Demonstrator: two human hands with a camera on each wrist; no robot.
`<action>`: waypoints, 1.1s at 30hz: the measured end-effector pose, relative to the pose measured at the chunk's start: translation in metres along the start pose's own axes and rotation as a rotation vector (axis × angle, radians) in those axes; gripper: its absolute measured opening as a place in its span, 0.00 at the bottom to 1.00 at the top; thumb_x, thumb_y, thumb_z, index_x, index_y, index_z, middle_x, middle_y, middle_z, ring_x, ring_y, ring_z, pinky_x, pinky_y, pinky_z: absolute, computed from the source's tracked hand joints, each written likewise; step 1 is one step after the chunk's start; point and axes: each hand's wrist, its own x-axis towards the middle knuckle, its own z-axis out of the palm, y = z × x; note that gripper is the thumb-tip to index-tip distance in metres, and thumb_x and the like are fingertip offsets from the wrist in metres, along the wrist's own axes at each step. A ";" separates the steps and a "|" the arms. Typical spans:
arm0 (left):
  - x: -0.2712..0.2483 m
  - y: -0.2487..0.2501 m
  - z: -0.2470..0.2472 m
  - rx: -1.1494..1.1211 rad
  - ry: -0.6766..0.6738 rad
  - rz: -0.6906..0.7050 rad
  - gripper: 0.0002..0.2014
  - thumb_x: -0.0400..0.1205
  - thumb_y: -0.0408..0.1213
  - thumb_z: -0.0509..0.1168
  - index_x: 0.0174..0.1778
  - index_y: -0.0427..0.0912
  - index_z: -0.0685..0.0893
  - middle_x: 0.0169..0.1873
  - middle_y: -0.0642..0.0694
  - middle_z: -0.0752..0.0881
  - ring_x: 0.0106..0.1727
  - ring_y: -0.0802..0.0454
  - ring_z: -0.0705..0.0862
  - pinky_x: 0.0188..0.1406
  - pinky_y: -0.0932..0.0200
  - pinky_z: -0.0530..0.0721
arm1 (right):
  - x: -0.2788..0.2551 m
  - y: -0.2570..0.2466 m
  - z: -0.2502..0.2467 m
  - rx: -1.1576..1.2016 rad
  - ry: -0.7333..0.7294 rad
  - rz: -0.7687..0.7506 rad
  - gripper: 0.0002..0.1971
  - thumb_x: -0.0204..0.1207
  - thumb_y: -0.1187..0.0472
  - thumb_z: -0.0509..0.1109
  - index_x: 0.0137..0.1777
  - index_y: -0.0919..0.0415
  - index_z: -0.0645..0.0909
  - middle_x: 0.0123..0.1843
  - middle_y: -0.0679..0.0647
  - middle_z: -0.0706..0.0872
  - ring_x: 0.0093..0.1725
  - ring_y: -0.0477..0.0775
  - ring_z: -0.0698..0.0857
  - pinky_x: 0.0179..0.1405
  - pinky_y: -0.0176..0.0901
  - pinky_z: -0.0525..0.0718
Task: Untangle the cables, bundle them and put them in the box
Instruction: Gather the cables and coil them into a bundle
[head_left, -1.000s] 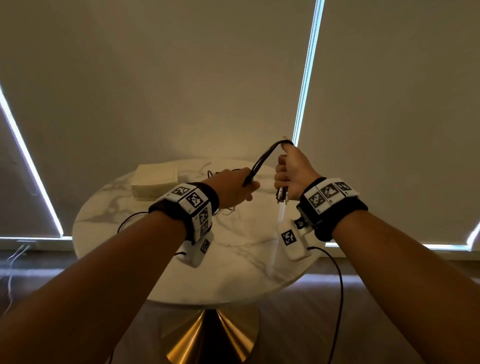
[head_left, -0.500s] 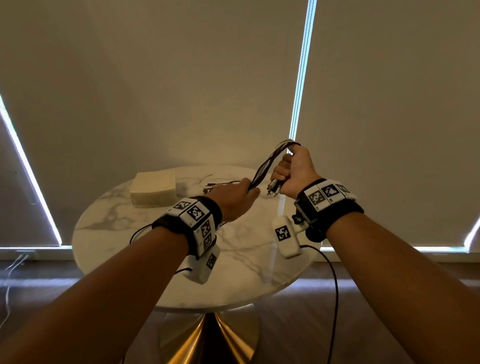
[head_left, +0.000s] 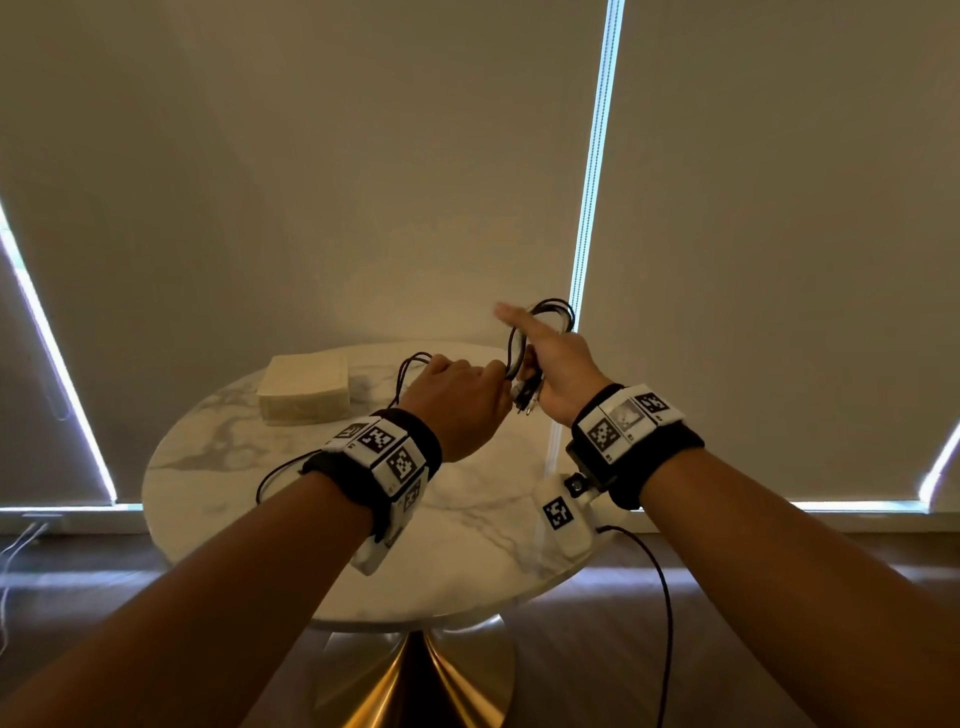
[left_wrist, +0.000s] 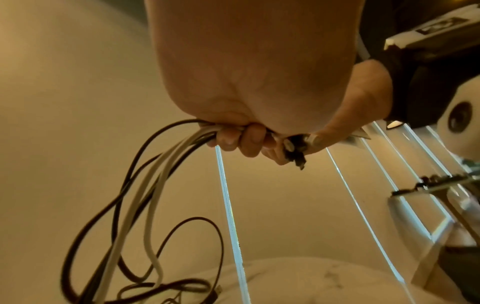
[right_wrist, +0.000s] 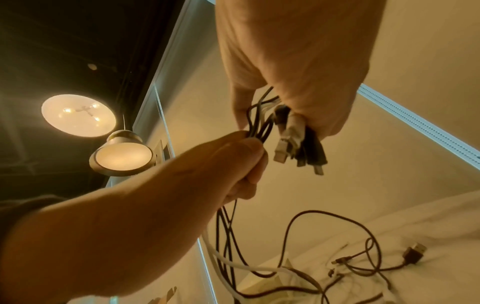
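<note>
Two hands (head_left: 457, 400) (head_left: 558, 364), fingers clamped round black-and-white cables (head_left: 540, 332); patterned wristband tags (head_left: 387, 452), no legible writing.

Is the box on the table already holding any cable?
No: the box sits apart on the table, while both hands hold the cables.

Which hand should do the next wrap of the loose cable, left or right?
Left, probably. The left hand already grips the trailing cables that hang to the table, while the right hand holds the plug ends and the loop.
</note>
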 end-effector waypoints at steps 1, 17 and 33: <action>-0.001 -0.001 -0.001 0.044 0.010 0.019 0.14 0.90 0.47 0.44 0.48 0.46 0.71 0.33 0.51 0.79 0.33 0.48 0.73 0.52 0.50 0.74 | 0.001 0.002 0.000 -0.057 0.005 0.000 0.22 0.59 0.50 0.90 0.37 0.59 0.80 0.25 0.52 0.72 0.22 0.50 0.71 0.32 0.47 0.78; -0.009 -0.013 -0.010 0.082 -0.057 0.093 0.14 0.91 0.47 0.45 0.54 0.43 0.73 0.33 0.52 0.78 0.29 0.50 0.73 0.47 0.50 0.73 | -0.009 -0.001 0.000 0.276 -0.183 -0.006 0.08 0.82 0.64 0.65 0.40 0.61 0.80 0.34 0.54 0.83 0.39 0.51 0.83 0.43 0.45 0.80; -0.011 -0.021 0.014 -0.506 -0.100 -0.070 0.18 0.86 0.60 0.55 0.45 0.51 0.80 0.31 0.58 0.84 0.35 0.59 0.82 0.39 0.57 0.78 | -0.038 -0.011 -0.007 0.539 -0.303 -0.110 0.14 0.80 0.60 0.56 0.31 0.58 0.67 0.31 0.54 0.73 0.27 0.54 0.80 0.34 0.45 0.75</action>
